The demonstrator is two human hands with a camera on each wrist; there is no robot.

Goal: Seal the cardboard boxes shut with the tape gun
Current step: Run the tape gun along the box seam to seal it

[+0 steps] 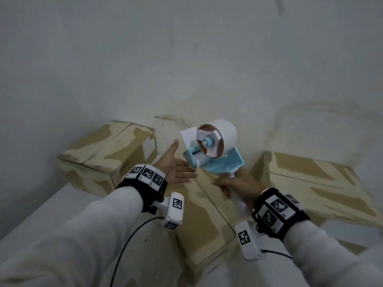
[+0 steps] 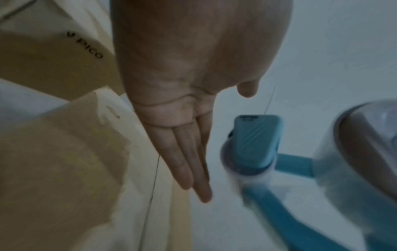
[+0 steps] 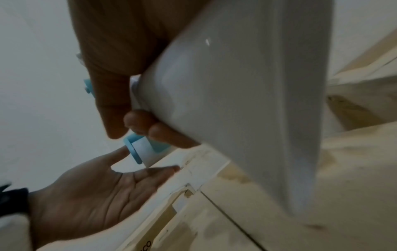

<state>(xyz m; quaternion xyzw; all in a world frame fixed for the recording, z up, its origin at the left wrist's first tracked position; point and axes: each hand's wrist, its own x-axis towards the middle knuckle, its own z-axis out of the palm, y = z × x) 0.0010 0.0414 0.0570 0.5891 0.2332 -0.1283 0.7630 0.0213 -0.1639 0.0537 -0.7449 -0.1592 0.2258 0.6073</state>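
Note:
My right hand (image 1: 234,183) grips the white handle (image 3: 225,105) of a blue tape gun (image 1: 213,150), raised above the boxes with its white tape roll (image 1: 219,137) uppermost. A loose end of tape (image 1: 187,137) sticks up at the gun's front. My left hand (image 1: 176,168) is flat, palm up, fingers (image 2: 189,163) straight, just left of the gun's blue nose (image 2: 255,142) and apart from it. Below both hands lies a closed cardboard box (image 1: 207,220) with a centre seam (image 3: 227,219).
A second closed box (image 1: 105,156) stands at the back left against the wall, and a third box (image 1: 317,187) lies to the right. All carry pale patches of old tape. They rest on a white surface (image 1: 51,214). A black cable (image 1: 128,241) hangs from my left wrist.

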